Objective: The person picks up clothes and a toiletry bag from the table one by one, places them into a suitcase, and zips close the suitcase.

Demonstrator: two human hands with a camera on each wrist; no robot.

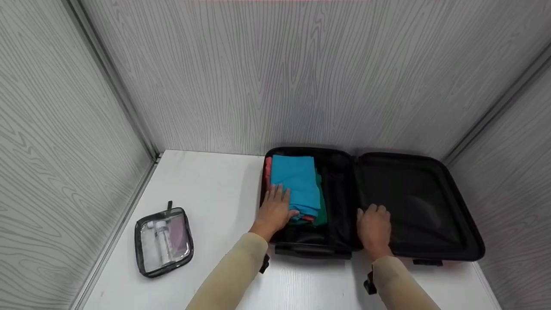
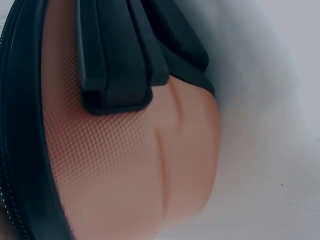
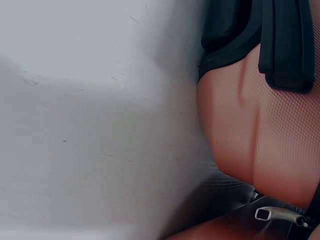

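An open suitcase [image 1: 340, 232] with a black interior lies on the white surface, its two halves spread side by side. Folded blue clothing [image 1: 295, 176] tops a stack in the left half, with green and red cloth showing at its edges. My left hand [image 1: 275, 211] rests on the near left part of this stack, fingers extended. At the inner edge of the right half [image 1: 422, 206], near the hinge, my right hand [image 1: 373, 226] rests with fingers bent. Both wrist views show the salmon-coloured textured shell [image 2: 110, 165] and black handle [image 3: 287, 45], with neither hand's fingers clearly visible.
To the left lies a clear pouch [image 1: 163, 241] with black trim, holding a white bottle and something purple. Grey wood-grain panels [image 1: 275, 77] stand at the back and both sides. A metal zipper pull [image 3: 277, 214] shows low in the right wrist view.
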